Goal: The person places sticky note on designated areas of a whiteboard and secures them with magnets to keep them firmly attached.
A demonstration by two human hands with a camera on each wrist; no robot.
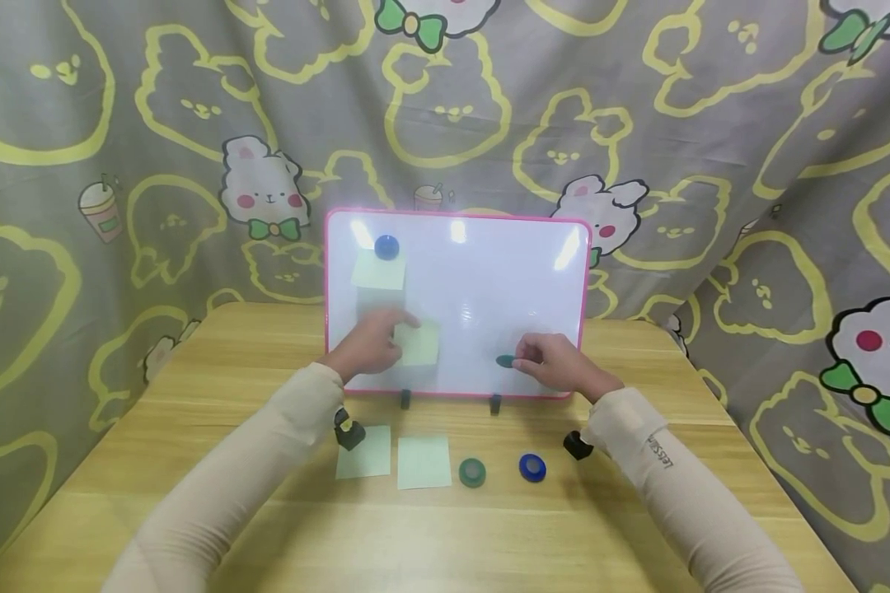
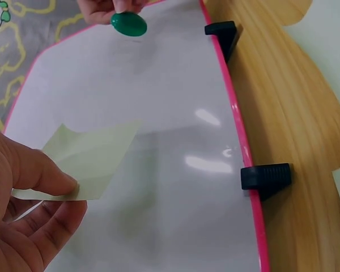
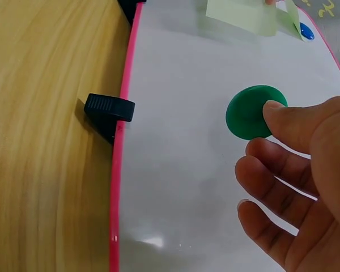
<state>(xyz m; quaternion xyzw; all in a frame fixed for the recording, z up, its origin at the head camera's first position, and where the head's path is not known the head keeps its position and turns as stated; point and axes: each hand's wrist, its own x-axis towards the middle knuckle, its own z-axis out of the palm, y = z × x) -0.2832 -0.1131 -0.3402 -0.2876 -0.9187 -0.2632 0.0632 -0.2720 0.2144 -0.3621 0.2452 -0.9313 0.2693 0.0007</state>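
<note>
A: Far left first. What's the left grip doing?
B: Left grip (image 1: 371, 342): thumb and fingers clamped on the edge of a pinched note (image 1: 420, 344), pale green. Note juts rightward from the grip, in front of the whiteboard (image 1: 482, 288). Touching the board or not, cannot tell.
A: Above that grip?
B: Upper note (image 1: 378, 273) on the board, mounted disc (image 1: 387, 246), blue, over its top edge.
A: Below it?
B: Worktop (image 1: 415, 543). Left loose note (image 1: 363, 455) and right loose note (image 1: 423, 463) lie flat, side by side. Black left foot (image 1: 405, 399) at the board's lower edge, right foot (image 1: 495, 404) further along.
A: Lower down, between the grips?
B: Loose green disc (image 1: 472, 473), then loose blue disc (image 1: 532, 468), well apart, both on the worktop.
A: And the right grip?
B: Right grip (image 1: 552, 361): clamped on a held green disc (image 1: 505, 361), thumb on its face. Disc pokes out left of the grip, before the board. Lower fingers bent, spaced apart.
</note>
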